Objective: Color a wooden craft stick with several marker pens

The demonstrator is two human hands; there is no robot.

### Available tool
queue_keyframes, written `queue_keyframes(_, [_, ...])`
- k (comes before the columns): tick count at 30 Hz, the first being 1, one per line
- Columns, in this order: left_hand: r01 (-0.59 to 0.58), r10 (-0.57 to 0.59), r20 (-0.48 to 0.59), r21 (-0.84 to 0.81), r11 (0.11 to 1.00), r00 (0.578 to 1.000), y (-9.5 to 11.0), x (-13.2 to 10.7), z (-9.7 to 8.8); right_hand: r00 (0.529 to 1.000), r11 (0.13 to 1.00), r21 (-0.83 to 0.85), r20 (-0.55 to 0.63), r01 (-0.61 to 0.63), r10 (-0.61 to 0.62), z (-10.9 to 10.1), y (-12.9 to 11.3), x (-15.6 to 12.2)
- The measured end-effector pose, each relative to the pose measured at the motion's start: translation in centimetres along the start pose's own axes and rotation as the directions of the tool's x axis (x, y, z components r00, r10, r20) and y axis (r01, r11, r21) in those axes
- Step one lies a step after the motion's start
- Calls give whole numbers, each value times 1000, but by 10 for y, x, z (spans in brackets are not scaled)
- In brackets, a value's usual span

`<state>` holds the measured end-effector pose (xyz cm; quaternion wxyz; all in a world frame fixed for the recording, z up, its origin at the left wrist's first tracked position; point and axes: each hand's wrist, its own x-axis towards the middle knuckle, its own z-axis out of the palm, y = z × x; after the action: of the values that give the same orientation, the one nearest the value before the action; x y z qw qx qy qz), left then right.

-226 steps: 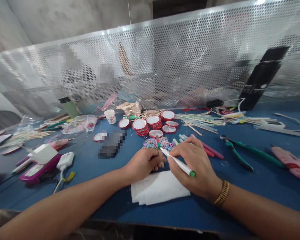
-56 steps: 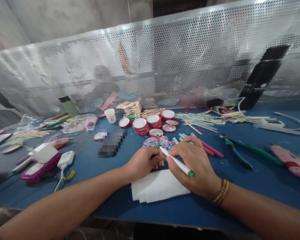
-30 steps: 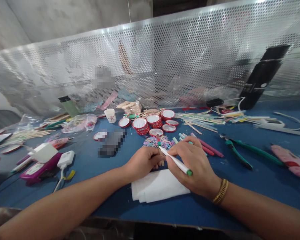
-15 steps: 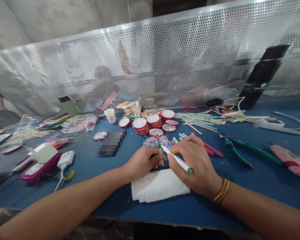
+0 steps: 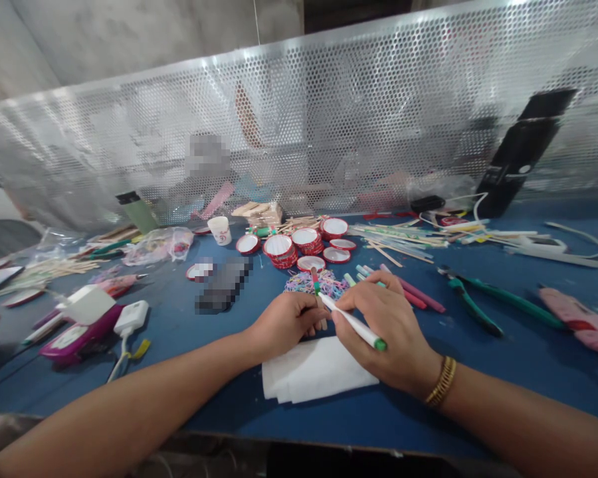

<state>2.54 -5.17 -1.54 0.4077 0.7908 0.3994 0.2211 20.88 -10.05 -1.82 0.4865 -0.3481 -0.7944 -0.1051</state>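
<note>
My left hand (image 5: 285, 322) is closed around a small wooden stick (image 5: 317, 299) with red and green colouring, holding it upright on the blue table (image 5: 189, 332). My right hand (image 5: 386, 328) pinches a white marker with a green end (image 5: 355, 323), and its tip touches the stick. A folded white paper (image 5: 311, 375) lies under and just in front of both hands. A heap of coloured rubber bands (image 5: 309, 284) sits right behind the stick.
Red-rimmed round lids (image 5: 306, 245) cluster behind the bands. More markers (image 5: 413, 293) and green-handled pliers (image 5: 483, 302) lie to the right, a pink tool (image 5: 578, 322) at far right. White charger and magenta device (image 5: 87, 325) lie left. A perforated metal screen (image 5: 329, 126) closes the back.
Almost nothing differs: the marker tip shifts slightly up and down along the stick, while my left hand keeps the stick in the same place.
</note>
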Motion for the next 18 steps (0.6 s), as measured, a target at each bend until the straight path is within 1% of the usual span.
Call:
queue_keyframes(5, [-20, 20, -2, -2, 1000, 1000, -1, 1, 0, 1000, 1000, -20, 10, -6, 6, 0, 1, 1])
queue_keyframes(11, [-23, 23, -3, -16, 1000, 1000, 1, 1, 0, 1000, 1000, -26, -17, -8, 8, -2, 1, 1])
queue_keyframes(14, [-16, 16, -1, -4, 1000, 1000, -1, 1, 0, 1000, 1000, -11, -1, 8, -8, -1, 0, 1])
queue_keyframes(18, [-14, 14, -2, -8, 1000, 1000, -2, 1, 0, 1000, 1000, -14, 23, 0, 0, 0, 1, 1])
